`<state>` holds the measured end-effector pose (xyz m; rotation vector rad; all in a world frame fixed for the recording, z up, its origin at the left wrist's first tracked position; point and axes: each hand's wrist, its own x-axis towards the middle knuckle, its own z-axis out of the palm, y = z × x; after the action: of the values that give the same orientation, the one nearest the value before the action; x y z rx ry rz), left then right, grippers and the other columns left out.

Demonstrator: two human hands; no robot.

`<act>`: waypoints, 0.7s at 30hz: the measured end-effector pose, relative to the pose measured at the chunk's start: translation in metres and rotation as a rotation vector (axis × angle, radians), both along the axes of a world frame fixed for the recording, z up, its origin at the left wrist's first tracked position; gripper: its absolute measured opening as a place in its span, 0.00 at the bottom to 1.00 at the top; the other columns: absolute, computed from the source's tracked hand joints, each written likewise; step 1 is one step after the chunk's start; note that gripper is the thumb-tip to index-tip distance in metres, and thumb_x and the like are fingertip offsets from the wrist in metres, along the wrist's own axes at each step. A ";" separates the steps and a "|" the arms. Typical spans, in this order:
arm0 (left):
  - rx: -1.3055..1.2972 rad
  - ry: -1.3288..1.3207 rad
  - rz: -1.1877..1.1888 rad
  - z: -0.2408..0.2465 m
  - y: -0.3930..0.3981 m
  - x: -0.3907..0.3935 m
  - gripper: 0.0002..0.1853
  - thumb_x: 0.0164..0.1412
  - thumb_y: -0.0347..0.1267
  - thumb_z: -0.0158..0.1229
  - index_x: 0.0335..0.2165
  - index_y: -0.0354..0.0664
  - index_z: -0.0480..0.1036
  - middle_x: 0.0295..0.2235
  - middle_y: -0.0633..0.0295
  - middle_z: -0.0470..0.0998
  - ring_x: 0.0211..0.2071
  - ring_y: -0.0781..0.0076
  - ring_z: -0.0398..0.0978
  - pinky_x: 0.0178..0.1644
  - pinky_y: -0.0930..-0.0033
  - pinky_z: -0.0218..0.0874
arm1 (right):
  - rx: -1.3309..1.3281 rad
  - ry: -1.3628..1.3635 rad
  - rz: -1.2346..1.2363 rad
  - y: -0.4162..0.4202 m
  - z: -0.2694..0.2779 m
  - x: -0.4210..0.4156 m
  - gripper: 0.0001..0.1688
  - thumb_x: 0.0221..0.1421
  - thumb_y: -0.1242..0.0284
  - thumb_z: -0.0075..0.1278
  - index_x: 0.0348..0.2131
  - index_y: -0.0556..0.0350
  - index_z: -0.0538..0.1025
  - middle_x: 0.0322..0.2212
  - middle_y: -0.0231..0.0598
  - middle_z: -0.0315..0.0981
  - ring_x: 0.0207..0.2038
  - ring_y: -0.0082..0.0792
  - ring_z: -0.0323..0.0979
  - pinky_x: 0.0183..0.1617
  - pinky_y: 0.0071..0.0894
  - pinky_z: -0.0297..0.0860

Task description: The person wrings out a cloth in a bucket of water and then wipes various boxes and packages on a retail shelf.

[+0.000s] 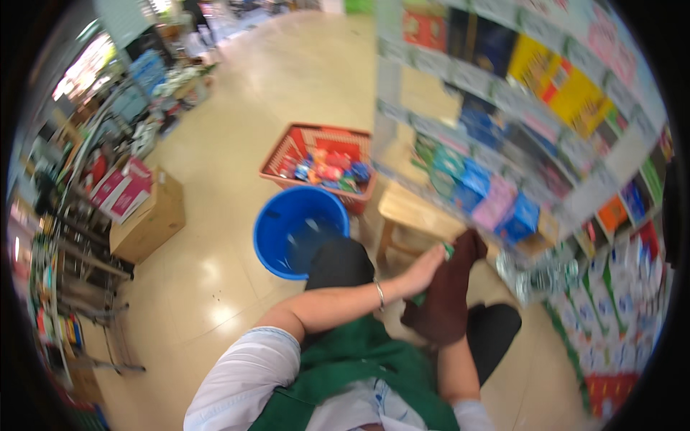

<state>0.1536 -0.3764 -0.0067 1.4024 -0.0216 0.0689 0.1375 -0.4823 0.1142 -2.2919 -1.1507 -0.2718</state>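
My left hand, with a bangle at its wrist, reaches across to the right and presses against a dark brown cloth. Small pieces of a green cloth show at its fingertips and below the palm. From below, my right forearm runs up to the brown cloth, which covers my right hand, so its fingers are hidden. A blue plastic bucket with what looks like water in it stands by my knee. Behind it lies a red plastic shopping basket holding colourful small packages.
A small wooden stool stands beside a display shelf of boxed goods on the right. Near it is a group of clear plastic bottles. On the left, a cardboard box with a pink-and-white carton sits by cluttered racks.
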 end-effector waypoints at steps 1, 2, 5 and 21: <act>0.048 -0.041 0.007 -0.003 0.000 0.001 0.28 0.73 0.44 0.31 0.57 0.32 0.60 0.57 0.56 0.64 0.60 0.68 0.57 0.66 0.66 0.43 | -0.006 0.026 -0.002 0.005 0.000 0.008 0.58 0.24 0.72 0.61 0.56 0.72 0.54 0.55 0.67 0.48 0.58 0.65 0.48 0.62 0.50 0.47; -0.009 -0.029 -0.001 -0.002 0.001 0.004 0.27 0.72 0.43 0.32 0.57 0.33 0.60 0.57 0.58 0.64 0.60 0.69 0.58 0.66 0.66 0.43 | -0.008 0.092 -0.041 0.007 -0.004 0.015 0.56 0.26 0.73 0.61 0.56 0.72 0.54 0.54 0.66 0.51 0.57 0.63 0.51 0.59 0.49 0.51; -0.185 0.007 0.114 0.015 0.009 0.008 0.30 0.72 0.46 0.32 0.58 0.33 0.59 0.55 0.57 0.66 0.58 0.68 0.61 0.64 0.67 0.48 | -0.025 0.333 -0.241 0.003 -0.016 0.012 0.51 0.33 0.75 0.60 0.55 0.71 0.55 0.51 0.63 0.58 0.54 0.58 0.60 0.51 0.46 0.63; -0.012 -0.446 0.504 0.022 -0.013 0.018 0.34 0.63 0.48 0.54 0.58 0.45 0.49 0.47 0.61 0.62 0.44 0.74 0.63 0.51 0.71 0.56 | 0.986 1.027 -0.116 -0.008 -0.070 0.018 0.19 0.43 0.81 0.47 0.39 0.62 0.65 0.37 0.44 0.62 0.39 0.32 0.65 0.37 0.32 0.66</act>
<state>0.1721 -0.3889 0.0151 1.3290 -0.0369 0.7975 0.1556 -0.4902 0.0445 -1.2688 -0.2195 0.2515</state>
